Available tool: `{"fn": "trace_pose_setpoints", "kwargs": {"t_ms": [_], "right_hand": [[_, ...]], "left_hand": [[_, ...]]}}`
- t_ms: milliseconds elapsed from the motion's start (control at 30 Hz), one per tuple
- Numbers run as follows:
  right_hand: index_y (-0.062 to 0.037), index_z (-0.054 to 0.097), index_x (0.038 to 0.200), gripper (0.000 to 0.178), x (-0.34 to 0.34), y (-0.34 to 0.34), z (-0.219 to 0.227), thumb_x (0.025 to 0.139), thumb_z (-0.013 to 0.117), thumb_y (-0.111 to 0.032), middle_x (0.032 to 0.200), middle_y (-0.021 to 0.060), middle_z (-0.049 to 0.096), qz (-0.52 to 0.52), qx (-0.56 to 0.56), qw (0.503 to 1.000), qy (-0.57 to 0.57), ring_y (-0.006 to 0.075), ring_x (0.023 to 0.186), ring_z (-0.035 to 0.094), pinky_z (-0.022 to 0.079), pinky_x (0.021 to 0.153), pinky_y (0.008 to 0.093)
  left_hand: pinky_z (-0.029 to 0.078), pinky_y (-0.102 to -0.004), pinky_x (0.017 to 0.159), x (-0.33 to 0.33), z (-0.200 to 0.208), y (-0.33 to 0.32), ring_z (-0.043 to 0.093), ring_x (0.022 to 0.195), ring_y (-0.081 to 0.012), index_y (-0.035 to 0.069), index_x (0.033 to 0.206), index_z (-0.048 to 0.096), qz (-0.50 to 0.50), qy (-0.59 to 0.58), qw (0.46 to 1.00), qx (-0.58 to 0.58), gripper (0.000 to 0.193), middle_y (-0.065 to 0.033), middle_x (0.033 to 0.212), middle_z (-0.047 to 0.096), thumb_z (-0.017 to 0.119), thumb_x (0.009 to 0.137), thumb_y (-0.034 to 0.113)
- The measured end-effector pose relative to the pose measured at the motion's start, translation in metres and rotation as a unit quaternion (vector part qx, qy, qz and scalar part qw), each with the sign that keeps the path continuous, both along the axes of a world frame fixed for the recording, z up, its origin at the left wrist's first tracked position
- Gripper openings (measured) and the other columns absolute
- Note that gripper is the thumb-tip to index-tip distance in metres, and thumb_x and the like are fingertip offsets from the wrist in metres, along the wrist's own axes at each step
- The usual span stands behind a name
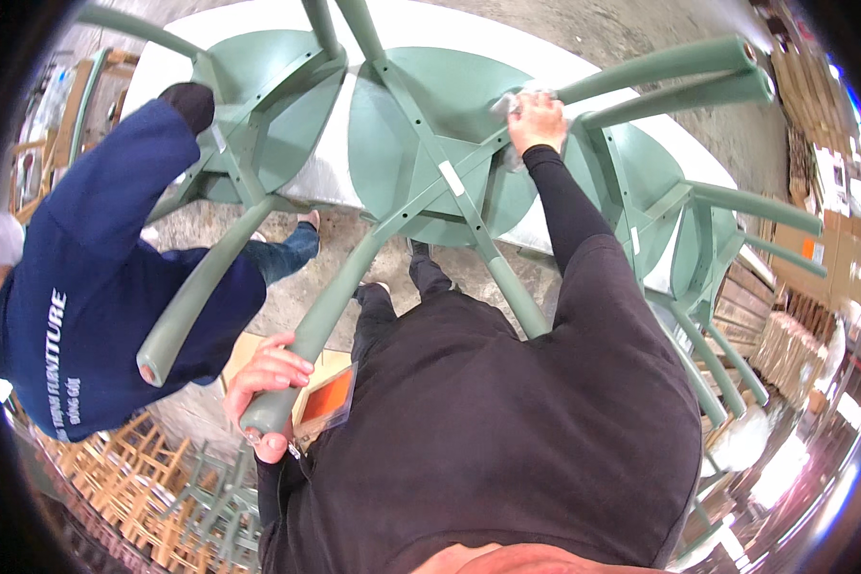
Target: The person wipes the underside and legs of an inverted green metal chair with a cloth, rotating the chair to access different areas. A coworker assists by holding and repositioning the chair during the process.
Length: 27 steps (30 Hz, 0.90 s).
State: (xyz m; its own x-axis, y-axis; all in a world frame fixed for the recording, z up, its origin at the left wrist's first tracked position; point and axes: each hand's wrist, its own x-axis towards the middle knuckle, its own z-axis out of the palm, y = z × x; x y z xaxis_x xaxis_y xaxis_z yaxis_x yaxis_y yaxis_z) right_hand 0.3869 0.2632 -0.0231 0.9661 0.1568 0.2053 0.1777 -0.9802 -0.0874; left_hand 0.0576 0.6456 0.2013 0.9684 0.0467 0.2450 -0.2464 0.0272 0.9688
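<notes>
A green wooden chair (430,91) rests upside down in front of me, its legs pointing up and outward from a crossed brace. My left hand (266,381) is wrapped round the end of its near left leg. Over on the far right side of the same chair, my right hand (538,124) presses a crumpled whitish cloth (509,103) near the seat's underside and a leg joint. The fingers partly hide the cloth. A pale label (451,179) sits on the brace where its bars cross.
Beneath the chairs lies a white tabletop (584,67). More upturned green chairs stand on both sides, one at left (268,72) and one at right (641,158). A co-worker in a dark blue top (115,249) is close at left. Stacked wooden frames (129,483) fill the lower left.
</notes>
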Motion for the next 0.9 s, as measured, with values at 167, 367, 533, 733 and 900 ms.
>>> {"fn": "trace_pose_setpoints", "kwargs": {"t_ms": [167,367,533,733,900], "right_hand": [[-0.0105,0.066,0.117,0.044,-0.118,0.054,-0.033,0.076,0.072,-0.025,0.121,0.0180,0.062,0.209,0.100,0.970,0.069,0.0414,0.121,0.055,0.041,0.108,0.0567],[-0.0161,0.065,0.118,0.047,-0.074,0.107,-0.018,0.073,0.076,-0.019,0.130,0.0141,0.057,0.304,0.072,0.949,0.029,0.0385,0.122,0.053,0.044,0.103,0.0534],[-0.0155,0.062,0.118,0.040,0.032,0.180,-0.008,0.079,0.071,-0.019,0.131,0.0148,0.057,0.235,0.048,0.971,-0.011,0.0383,0.118,0.054,0.048,0.096,0.0507],[-0.0156,0.066,0.115,0.039,-0.094,0.125,-0.009,0.078,0.072,-0.024,0.113,0.0094,0.058,0.361,0.011,0.932,0.026,0.0305,0.108,0.055,0.043,0.088,0.0446],[-0.0133,0.065,0.105,0.034,-0.183,0.165,-0.012,0.072,0.072,-0.018,0.110,0.0099,0.059,0.362,0.121,0.919,0.100,0.0311,0.104,0.058,0.044,0.081,0.0460]], "left_hand": [[0.046,-0.0615,0.097,0.005,-0.008,0.001,0.072,0.081,-0.0327,0.005,0.105,0.063,-0.005,-0.041,0.999,0.009,0.058,-0.0125,0.080,0.071,0.072,0.080,0.055],[0.054,-0.0537,0.086,0.006,-0.001,0.002,0.072,0.074,-0.0297,0.005,0.106,0.063,-0.024,-0.037,0.999,-0.018,0.054,-0.0105,0.076,0.071,0.073,0.082,0.052],[0.055,-0.0509,0.081,0.011,-0.001,0.004,0.069,0.067,-0.0283,0.002,0.105,0.063,-0.030,-0.059,0.998,-0.024,0.055,-0.0107,0.074,0.068,0.074,0.081,0.050],[0.055,-0.0509,0.080,0.007,-0.007,-0.001,0.070,0.068,-0.0279,0.002,0.099,0.065,0.014,-0.071,0.997,-0.041,0.051,-0.0100,0.073,0.069,0.073,0.080,0.048],[0.056,-0.0494,0.078,0.013,-0.009,-0.009,0.070,0.067,-0.0269,0.002,0.096,0.065,0.017,-0.089,0.994,-0.061,0.050,-0.0088,0.072,0.068,0.073,0.079,0.048]]}}
